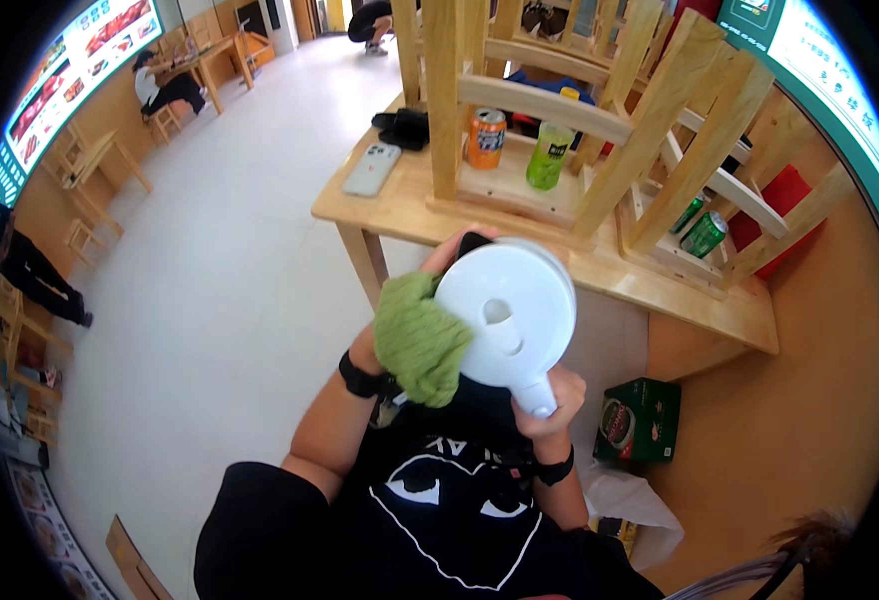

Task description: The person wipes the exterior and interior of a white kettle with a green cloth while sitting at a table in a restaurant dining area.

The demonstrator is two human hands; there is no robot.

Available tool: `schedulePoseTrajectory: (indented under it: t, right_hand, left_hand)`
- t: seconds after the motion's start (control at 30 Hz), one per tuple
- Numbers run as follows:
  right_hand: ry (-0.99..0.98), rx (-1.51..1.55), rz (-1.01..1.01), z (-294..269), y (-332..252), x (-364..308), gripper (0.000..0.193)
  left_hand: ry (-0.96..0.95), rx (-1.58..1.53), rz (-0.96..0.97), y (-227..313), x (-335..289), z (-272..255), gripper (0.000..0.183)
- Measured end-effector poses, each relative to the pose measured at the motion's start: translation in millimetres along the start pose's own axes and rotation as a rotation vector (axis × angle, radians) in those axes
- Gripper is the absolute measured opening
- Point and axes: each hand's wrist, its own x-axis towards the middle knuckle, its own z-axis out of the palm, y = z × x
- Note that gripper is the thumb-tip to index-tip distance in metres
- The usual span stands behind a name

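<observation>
Holding a round, smooth white lidded jug (507,300) at the centre of the view, a person works above a black T-shirt (449,500) printed with a white heart outline and eyes. The right hand (559,398) is clamped around the jug's stubby handle, which points between 5 and 6 o'clock. The left hand (444,255) shows fingers at the jug's 10 to 11 o'clock edge; a soft, ribbed olive-green cloth (419,340) hides the rest, so how tightly it closes cannot be told. The cloth bunches against the jug's 9 o'clock side.

The step in hand looks like wiping the jug's outside. The next stroke would call for a steady grip on the handle while the cloth shifts around the curved wall. The glossy lid has a rounded recess in its middle; the body beneath is mostly hidden.

Beyond, from 11 to 3 o'clock, runs a pale, smooth wooden table (334,205) carrying upturned wooden stools (519,100). A pale, flat phone (372,170) lies at 11 o'clock; a cylindrical orange metal can (486,138) and a yellow-green clear bottle (550,155) stand towards 1 o'clock. At 4 o'clock sits a dark green cardboard box (649,420).
</observation>
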Motion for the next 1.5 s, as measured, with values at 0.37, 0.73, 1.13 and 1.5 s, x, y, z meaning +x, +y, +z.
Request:
schedulePoseTrajectory:
  t: [0.37, 0.73, 1.13, 1.5]
  right_hand:
    - [0.006, 0.028, 0.090, -4.3, 8.9, -5.4, 0.017]
    - [0.049, -0.044, 0.081, -0.7, 0.1, 2.8, 0.011]
    - [-0.048, -0.011, 0.121, -8.6, 4.0, 4.2, 0.011]
    - [-0.132, 0.053, -0.105, -6.6, 18.2, 17.4, 0.012]
  left_hand:
    - [0.138, -0.059, 0.022, -11.2, 26.7, 7.9, 0.058]
    - [-0.115, 0.360, 0.129, 28.3, 47.2, -6.1, 0.048]
    - [0.000, 0.408, 0.240, 34.0, 33.7, -1.5, 0.041]
    - [-0.012, 0.450, 0.222, 23.7, -8.2, -26.1, 0.051]
